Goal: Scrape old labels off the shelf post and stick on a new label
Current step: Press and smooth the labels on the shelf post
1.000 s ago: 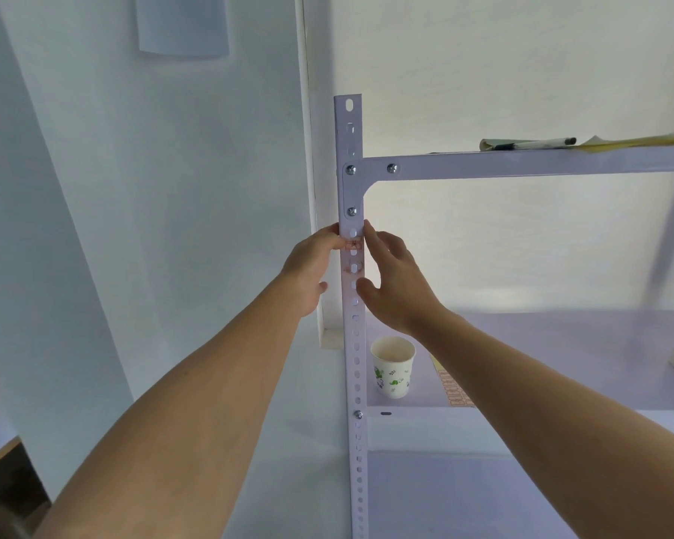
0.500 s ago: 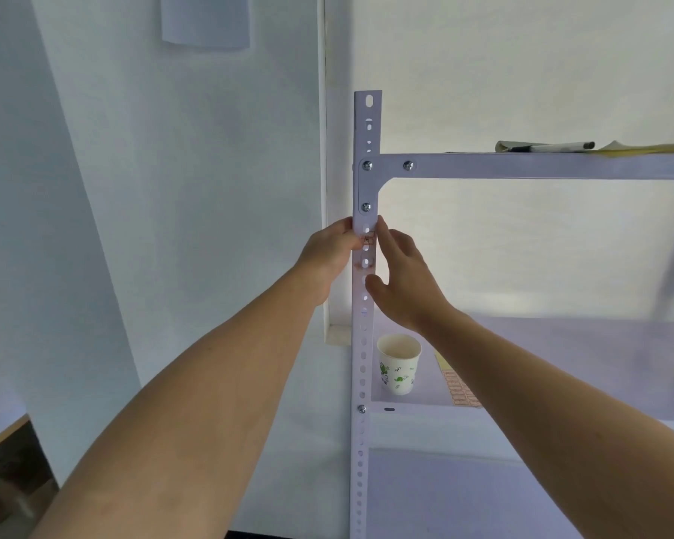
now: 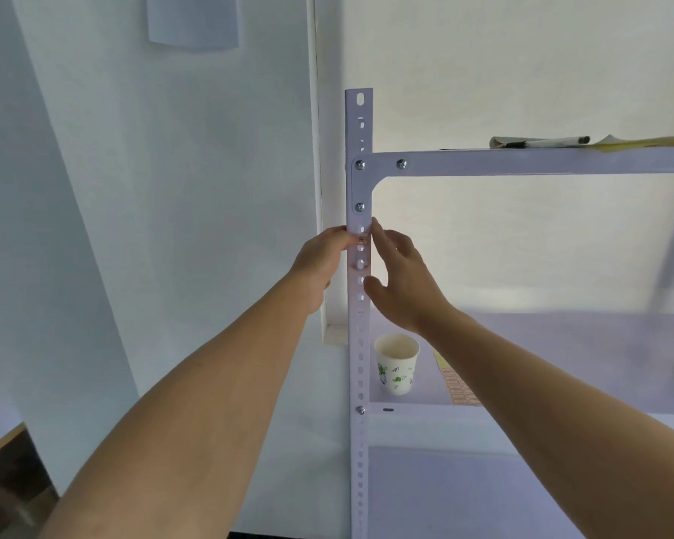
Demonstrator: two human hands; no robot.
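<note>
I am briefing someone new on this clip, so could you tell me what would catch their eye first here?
Both hands meet on the white perforated shelf post, just under its corner bracket: the left hand grips the left edge, thumb by a small reddish label scrap, while the right hand lies open against the right edge. Below, a leaf-printed paper cup stands on the shelf.

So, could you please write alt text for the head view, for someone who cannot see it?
Two hands work on a white perforated shelf post: the left hand curls onto the post at a reddish label, the right hand lies open against its right edge. A paper cup stands on the shelf below.
</note>
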